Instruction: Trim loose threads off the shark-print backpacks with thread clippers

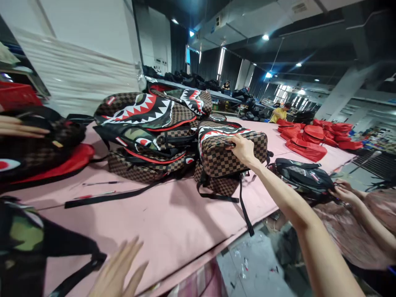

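My right hand (243, 149) reaches forward, its fingers closed on the end of a brown checkered backpack (216, 154) with a shark-mouth print. That backpack lies on top of another checkered bag, and black straps hang down onto the pink table (173, 231). My left hand (116, 270) is low in the view, fingers spread over the near table edge and holding nothing. Close to its left is a black and camouflage bag (26, 233) with a strap, cut off by the frame. Several shark-print backpacks (145, 117) are piled left of my right hand.
Another person's hand (21, 126) rests by a dark backpack (46, 140) at the left. On the right, a co-worker's hands (343, 192) handle a black bag (305, 177). Two pens (95, 195) lie on the table. Red bags (314, 134) are heaped at the far end.
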`<state>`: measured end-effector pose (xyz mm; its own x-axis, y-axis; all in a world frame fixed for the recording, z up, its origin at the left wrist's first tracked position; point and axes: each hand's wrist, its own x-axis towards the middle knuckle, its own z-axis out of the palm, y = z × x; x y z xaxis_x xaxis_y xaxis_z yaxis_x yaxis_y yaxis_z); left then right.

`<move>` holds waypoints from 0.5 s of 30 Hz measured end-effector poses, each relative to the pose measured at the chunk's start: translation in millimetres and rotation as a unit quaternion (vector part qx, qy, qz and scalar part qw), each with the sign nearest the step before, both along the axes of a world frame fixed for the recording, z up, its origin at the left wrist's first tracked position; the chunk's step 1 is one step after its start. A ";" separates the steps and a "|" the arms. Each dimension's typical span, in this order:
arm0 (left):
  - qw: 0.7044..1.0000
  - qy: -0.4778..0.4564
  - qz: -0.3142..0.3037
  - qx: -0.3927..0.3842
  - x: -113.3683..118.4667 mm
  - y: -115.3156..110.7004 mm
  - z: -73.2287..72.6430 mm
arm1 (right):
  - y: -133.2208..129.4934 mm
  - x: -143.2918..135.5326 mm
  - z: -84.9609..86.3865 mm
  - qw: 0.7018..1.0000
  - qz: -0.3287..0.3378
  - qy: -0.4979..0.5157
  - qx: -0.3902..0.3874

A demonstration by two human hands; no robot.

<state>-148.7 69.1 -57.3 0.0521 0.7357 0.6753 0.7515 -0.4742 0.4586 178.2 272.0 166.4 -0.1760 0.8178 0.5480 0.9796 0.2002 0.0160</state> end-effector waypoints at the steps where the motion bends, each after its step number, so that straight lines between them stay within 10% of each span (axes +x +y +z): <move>1: 0.999 -0.001 0.019 0.040 11.3 7.8 24.3 | -26.3 -2.1 7.7 0.999 0.039 0.004 -0.004; 4: 0.992 0.004 -0.024 0.126 53.4 26.9 114.3 | -104.8 -15.7 39.8 0.987 0.155 0.023 -0.030; 8: 0.994 -0.028 -0.088 0.051 93.7 11.8 215.1 | -170.2 -37.6 80.5 0.969 0.225 0.099 -0.026; 11: 0.997 -0.077 -0.026 0.000 95.7 -11.1 245.9 | -175.2 -43.2 85.1 0.936 0.285 0.199 -0.045; 15: 0.986 -0.102 0.066 -0.111 76.8 -11.0 241.9 | -163.1 -26.6 57.1 0.865 0.339 0.367 -0.048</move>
<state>-72.0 58.0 184.6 -0.1750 0.8581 0.4828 0.6810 -0.2486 0.6887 151.6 108.9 223.6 -0.2669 0.7103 0.6514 0.3762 0.6990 -0.6081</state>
